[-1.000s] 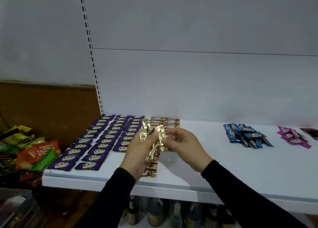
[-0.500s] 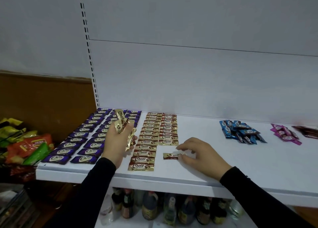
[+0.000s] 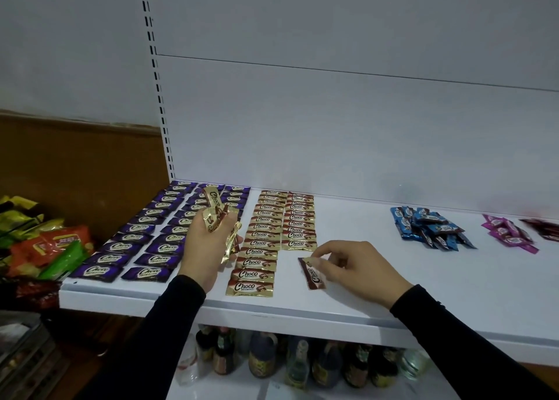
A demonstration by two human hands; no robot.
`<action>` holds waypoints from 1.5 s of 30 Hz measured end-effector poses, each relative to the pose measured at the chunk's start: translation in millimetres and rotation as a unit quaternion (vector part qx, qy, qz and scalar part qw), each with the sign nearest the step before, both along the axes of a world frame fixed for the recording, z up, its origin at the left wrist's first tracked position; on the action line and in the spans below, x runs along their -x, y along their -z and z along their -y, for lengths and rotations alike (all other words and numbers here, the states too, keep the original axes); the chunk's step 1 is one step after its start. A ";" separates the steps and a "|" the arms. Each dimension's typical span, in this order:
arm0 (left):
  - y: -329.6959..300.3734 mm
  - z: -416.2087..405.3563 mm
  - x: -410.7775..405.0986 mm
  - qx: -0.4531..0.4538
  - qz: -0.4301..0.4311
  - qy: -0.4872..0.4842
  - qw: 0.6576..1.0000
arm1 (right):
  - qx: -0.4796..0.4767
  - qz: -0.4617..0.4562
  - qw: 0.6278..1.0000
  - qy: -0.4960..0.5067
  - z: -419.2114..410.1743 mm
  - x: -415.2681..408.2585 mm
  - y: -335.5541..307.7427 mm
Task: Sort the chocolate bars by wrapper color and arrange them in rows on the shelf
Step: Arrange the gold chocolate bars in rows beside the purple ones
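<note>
1. Right hand (image 3: 360, 268), thumb and fingertips pinching the far end of a single gold bar (image 3: 313, 274); the bar lies skewed on the shelf (image 3: 348, 312), just in front of the shorter gold row (image 3: 299, 218).
2. Left hand (image 3: 205, 239), fingers curled around a loose bundle of gold bars (image 3: 220, 221), held above the shelf between the purple rows (image 3: 157, 233) and the longer gold row (image 3: 260, 239).
3. Handling, as judged: small, light, foil-wrapped, probably slick and crinkly; a pinch at the crimped end seam should turn it without sliding.
4. Unsorted: blue pile (image 3: 429, 227), pink pile (image 3: 508, 233).
</note>
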State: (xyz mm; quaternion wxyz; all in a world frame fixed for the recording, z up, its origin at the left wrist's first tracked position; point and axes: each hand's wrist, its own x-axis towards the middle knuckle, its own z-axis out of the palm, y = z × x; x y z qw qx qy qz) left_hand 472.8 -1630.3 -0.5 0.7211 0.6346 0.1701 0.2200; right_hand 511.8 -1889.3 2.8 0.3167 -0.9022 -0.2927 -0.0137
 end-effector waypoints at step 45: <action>-9.9 4.9 14.6 0.002 -0.017 0.065 0.998 | -0.002 0.111 0.993 0.031 -29.9 -19.8 10.2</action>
